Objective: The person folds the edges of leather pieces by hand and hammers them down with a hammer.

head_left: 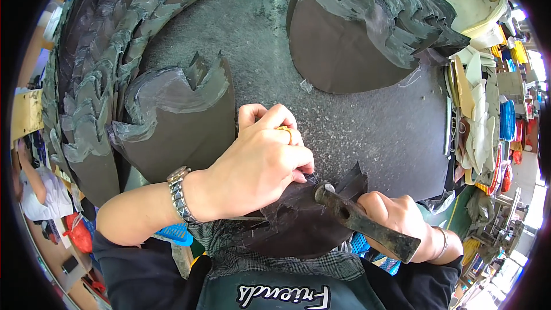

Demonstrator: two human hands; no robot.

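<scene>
A dark brown leather-like piece (304, 229) with a jagged, glue-smeared upper edge lies at the near edge of the work surface, over my lap. My left hand (258, 155) is closed, its fingers curled and the thumb side pinching that upper edge. My right hand (393, 215) is wrapped round a hammer at the piece's right side. The worn metal hammer head (376, 227) slants across in front of the right fingers, its round face over the piece; the handle is mostly hidden. Fingertips of both hands are partly out of sight.
A grey, speckled work surface (373, 132) spreads beyond my hands. Overlapping glue-edged brown pieces form a long stack (97, 80) at left, with one piece (183, 138) beside it. Another fanned stack (350, 46) lies far right. Pale cut parts (475, 115) stand past the right edge.
</scene>
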